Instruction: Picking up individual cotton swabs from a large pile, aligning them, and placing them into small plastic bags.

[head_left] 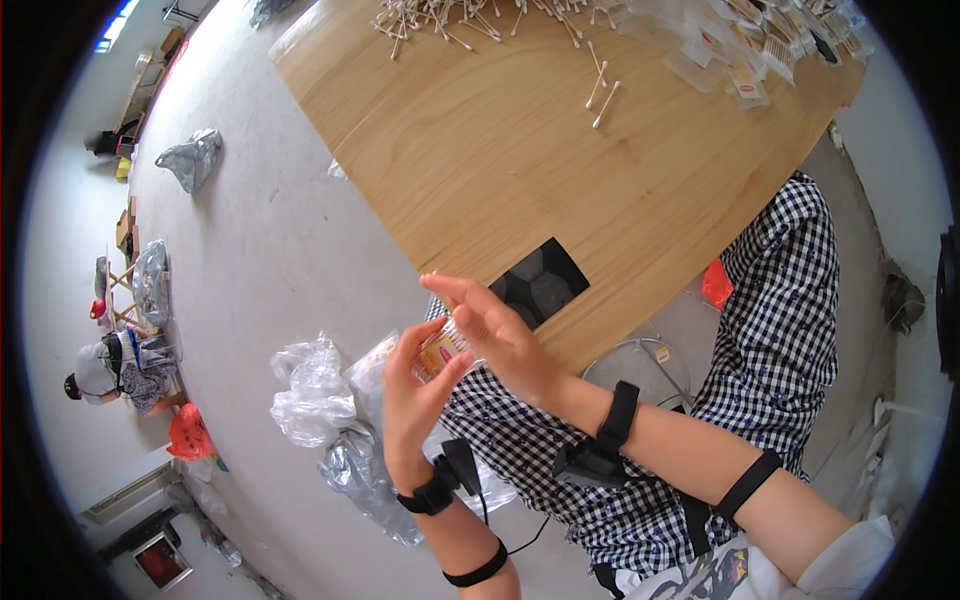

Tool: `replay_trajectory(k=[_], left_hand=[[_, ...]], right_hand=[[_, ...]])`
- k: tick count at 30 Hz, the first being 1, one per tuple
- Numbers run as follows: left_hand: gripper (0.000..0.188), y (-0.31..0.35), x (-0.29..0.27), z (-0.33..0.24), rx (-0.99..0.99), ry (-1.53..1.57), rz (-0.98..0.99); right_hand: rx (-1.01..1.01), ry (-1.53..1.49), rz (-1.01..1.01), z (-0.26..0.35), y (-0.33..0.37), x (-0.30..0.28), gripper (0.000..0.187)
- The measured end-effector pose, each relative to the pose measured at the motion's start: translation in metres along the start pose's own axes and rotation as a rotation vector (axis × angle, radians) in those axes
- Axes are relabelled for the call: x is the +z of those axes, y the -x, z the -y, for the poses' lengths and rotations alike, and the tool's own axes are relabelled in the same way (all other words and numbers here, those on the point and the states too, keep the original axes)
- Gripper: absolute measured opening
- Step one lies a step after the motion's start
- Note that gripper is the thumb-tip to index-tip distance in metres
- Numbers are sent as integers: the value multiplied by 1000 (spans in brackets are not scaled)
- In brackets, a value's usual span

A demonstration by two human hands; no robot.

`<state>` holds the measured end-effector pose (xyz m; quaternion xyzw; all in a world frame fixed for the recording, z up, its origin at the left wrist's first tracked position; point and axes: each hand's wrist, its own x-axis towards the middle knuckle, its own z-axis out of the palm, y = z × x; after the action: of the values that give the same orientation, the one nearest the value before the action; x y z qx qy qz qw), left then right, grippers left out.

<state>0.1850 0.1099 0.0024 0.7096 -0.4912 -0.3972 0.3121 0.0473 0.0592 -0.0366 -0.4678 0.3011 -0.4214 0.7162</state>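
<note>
My left hand (413, 392) is closed round a small clear packet of cotton swabs (438, 354) with a yellow and red label, held just past the table's near corner, above my lap. Over the packet's upper side lies my right hand (507, 347), its fingers stretched out and close together; whether it touches the packet is hard to tell. Next to the right hand, a flat black rectangle with a dark hexagon pattern (543, 283) lies at the table edge. Two loose cotton swabs (606, 105) lie apart from a heap of swabs (470, 15) at the far edge.
The wooden table (500, 170) fills the upper middle. Clear packets (735, 55) are piled at its far right. Crumpled plastic bags (315, 390) lie on the floor to my left. Far left, another person (120, 370) sits near a red bag (190, 433).
</note>
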Motion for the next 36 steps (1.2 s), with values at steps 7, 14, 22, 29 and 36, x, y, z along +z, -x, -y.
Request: replay_trajectory(k=[7, 14, 22, 29, 36], left_hand=[[30, -35, -1, -16, -218, -47, 97], [23, 9, -55, -26, -524, -258, -3], [14, 27, 88, -108, 176, 532, -329], [16, -7, 156, -119, 323, 237, -462], [20, -22, 173, -135, 25, 713, -212]], right_hand=[[64, -306, -142, 17, 8, -12, 59], [116, -62, -68, 60, 51, -103, 39], [210, -181, 279, 125, 50, -123, 49], [199, -167, 424, 131, 15, -179, 48], [311, -140, 362, 127, 9, -213, 46]])
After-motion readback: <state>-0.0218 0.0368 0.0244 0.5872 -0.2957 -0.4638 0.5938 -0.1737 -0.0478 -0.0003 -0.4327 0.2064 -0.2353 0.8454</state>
